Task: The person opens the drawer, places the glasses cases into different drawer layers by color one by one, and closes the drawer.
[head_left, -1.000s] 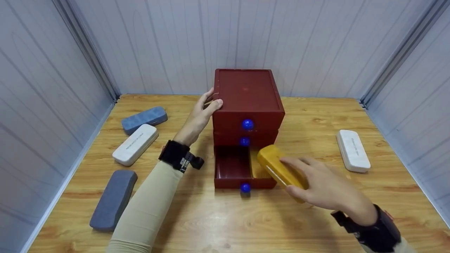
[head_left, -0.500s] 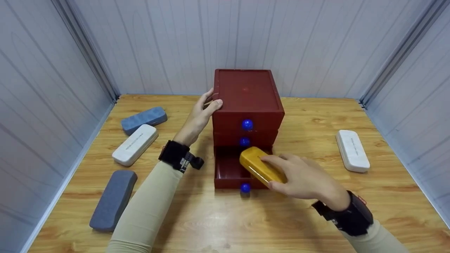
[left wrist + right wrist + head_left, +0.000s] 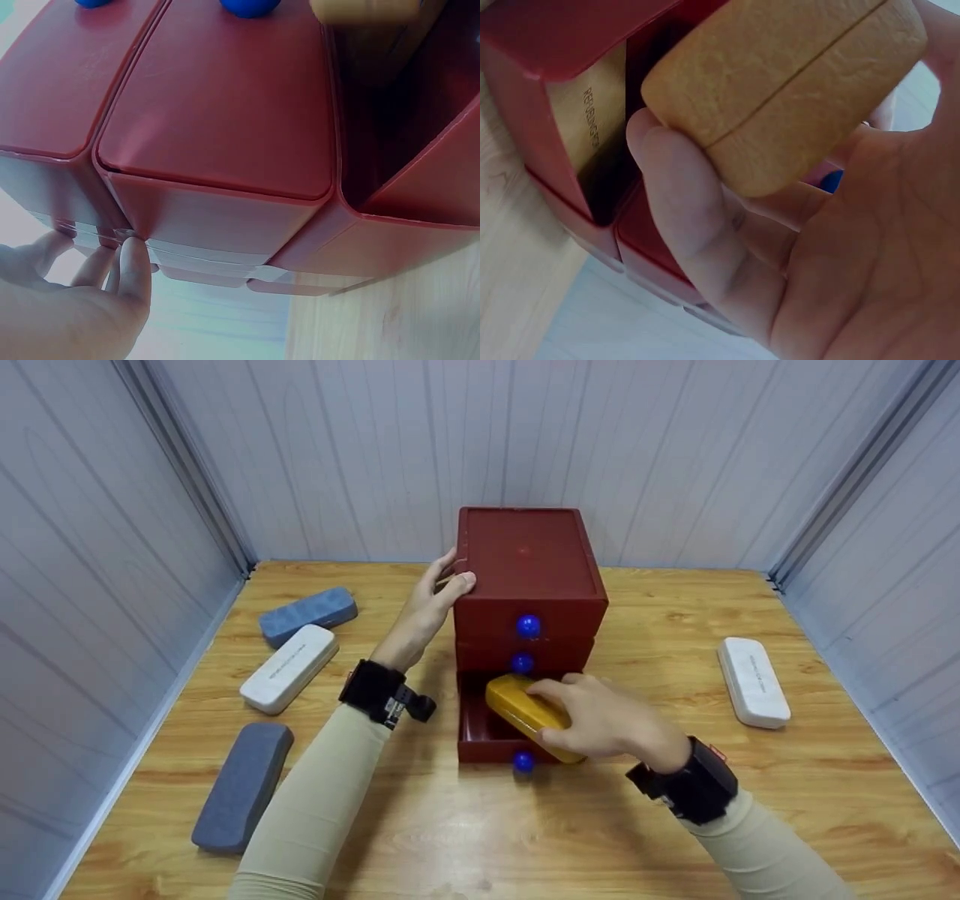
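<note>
In the head view a dark red drawer cabinet (image 3: 525,551) with blue knobs stands in the middle, its bottom drawer (image 3: 487,751) pulled out. My right hand (image 3: 600,716) grips a yellow glasses case (image 3: 517,706), tilted over that drawer. The right wrist view shows the case's end, with the thumb and fingers around it. Inside the drawer a second yellow case (image 3: 596,112) with printed lettering stands along one side; the held case and hand hide it in the head view. My left hand (image 3: 424,615) rests against the cabinet's left side, straight fingers on the side and thumb at the top edge.
On the table's left lie a blue case (image 3: 309,613), a white case (image 3: 290,667) close by it, and a grey-blue case (image 3: 241,787) nearer the front. Another white case (image 3: 754,682) lies far right. Pale panel walls (image 3: 360,457) enclose the back and sides.
My right hand has carried the yellow glasses case leftward, from the drawer's right edge to over its opening, covering the second yellow case in the head view. The left hand stays put.
</note>
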The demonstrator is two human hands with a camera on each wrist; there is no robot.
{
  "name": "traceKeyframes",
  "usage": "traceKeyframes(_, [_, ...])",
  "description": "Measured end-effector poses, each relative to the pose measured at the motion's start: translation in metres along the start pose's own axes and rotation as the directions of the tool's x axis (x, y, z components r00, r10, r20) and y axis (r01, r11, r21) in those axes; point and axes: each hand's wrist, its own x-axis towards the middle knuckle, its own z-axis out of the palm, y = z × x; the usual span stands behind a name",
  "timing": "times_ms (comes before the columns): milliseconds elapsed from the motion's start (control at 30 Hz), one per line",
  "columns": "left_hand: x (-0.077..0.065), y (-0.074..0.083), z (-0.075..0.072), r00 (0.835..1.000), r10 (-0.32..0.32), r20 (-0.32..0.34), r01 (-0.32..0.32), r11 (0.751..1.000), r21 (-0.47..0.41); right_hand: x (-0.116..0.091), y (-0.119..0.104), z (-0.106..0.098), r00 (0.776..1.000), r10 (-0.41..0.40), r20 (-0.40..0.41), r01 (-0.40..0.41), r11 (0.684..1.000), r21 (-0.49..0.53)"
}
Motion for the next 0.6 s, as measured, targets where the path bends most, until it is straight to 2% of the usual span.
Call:
traceKeyframes(367, [0.000, 0.001, -0.001, 1.000, -0.007, 0.003, 0.007, 1.000, -0.008, 0.026, -0.013, 0.009, 0.995, 0.099, 0.029, -0.099, 0.995, -0.006])
traceKeyframes(600, [-0.001, 0.002, 0.000, 1.000, -0.007, 0.007, 0.007, 1.000, 0.000, 0.038, -0.016, 0.021, 0.991, 0.124, -0.039, -0.124, 0.992, 0.003])
